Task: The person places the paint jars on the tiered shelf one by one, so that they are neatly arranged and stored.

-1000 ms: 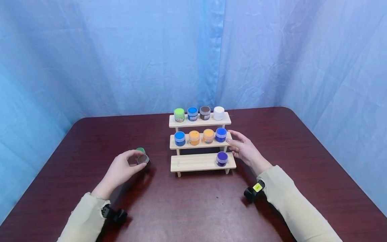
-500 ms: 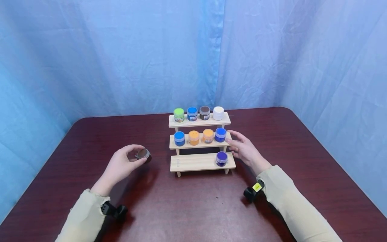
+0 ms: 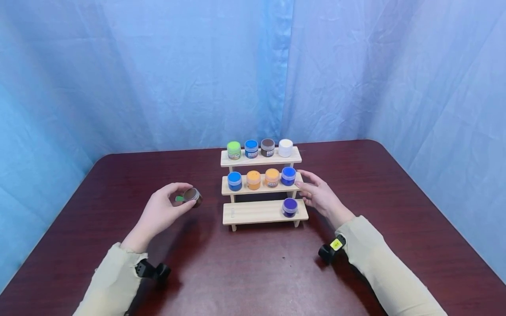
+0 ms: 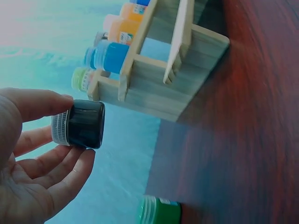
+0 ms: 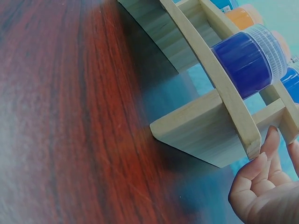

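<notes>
In the head view my left hand (image 3: 158, 215) pinches a small brown-lidded paint jar (image 3: 192, 197) between thumb and fingers, raised above the table and slightly tilted. The left wrist view shows the jar's dark body (image 4: 86, 123) sideways. Beyond it stands a green paint jar (image 4: 161, 212), mostly hidden by the hand in the head view. My right hand (image 3: 320, 196) holds the right end of the middle shelf of a three-step wooden rack (image 3: 253, 212), thumb in front and index finger behind. A purple paint jar (image 3: 290, 207) stands at the right of the lowest shelf.
Light green, blue, brown and white jars (image 3: 286, 148) line the top shelf. The middle shelf bears a blue jar (image 3: 235, 181), two orange jars (image 3: 253, 180) and a dark blue jar (image 3: 288, 176). The dark red table (image 3: 253, 272) ends at a blue curtain (image 3: 182, 74).
My left hand has lifted the brown paint jar off the table, up and slightly right, away from the green jar. My right hand stays at the rack.
</notes>
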The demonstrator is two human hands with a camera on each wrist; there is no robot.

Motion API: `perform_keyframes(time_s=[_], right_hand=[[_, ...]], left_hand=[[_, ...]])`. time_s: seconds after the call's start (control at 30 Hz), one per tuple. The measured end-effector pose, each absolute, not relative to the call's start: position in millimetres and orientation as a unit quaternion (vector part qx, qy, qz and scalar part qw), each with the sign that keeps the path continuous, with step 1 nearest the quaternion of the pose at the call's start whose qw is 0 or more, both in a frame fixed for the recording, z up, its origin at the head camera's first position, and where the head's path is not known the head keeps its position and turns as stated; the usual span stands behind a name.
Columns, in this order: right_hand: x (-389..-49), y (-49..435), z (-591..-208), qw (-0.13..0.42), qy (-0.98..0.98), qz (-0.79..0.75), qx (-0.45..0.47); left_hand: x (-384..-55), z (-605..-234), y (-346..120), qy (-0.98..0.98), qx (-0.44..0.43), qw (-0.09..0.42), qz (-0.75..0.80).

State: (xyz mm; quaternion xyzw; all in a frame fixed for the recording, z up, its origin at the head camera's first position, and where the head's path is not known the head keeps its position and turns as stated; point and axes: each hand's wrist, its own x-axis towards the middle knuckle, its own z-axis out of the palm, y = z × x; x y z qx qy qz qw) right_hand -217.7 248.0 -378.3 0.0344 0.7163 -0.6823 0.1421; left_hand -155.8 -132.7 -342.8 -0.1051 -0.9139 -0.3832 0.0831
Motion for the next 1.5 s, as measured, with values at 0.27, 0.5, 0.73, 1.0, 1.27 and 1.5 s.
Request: perform_keyframes(time_s=[0.27,0.5,0.73,1.0,1.27,1.5], right_hand=[[-218.3,248.3,-378.8,0.144,0.716,-0.682,0.041],[-218.6,248.6,-378.9,0.142,0.715,-0.684,0.038],[-217.8,248.5,-378.7,0.14,0.718,-0.681,0.038],[-217.3,247.8,-378.2,0.14,0.718,-0.681,0.037],[-216.5,249.0,-377.1,0.138,0.708,-0.693,0.027],[-216.5,249.3,-376.8,0.141,0.707,-0.693,0.025]], left_hand=[[-159.3,-333.1,-117.6,-0.9,-0.119,0.091,-0.41],[-161.8,-323.3,-100.1,-0.889,-0.141,0.102,-0.424],[-161.7,-317.1,-81.7,-0.877,-0.154,0.096,-0.445],[-160.5,-313.2,-64.5,-0.867,-0.168,0.085,-0.461],[-163.3,-316.2,-45.8,-0.85,-0.208,0.079,-0.477],[-163.4,-320.4,-25.0,-0.86,-0.223,0.068,-0.455]])
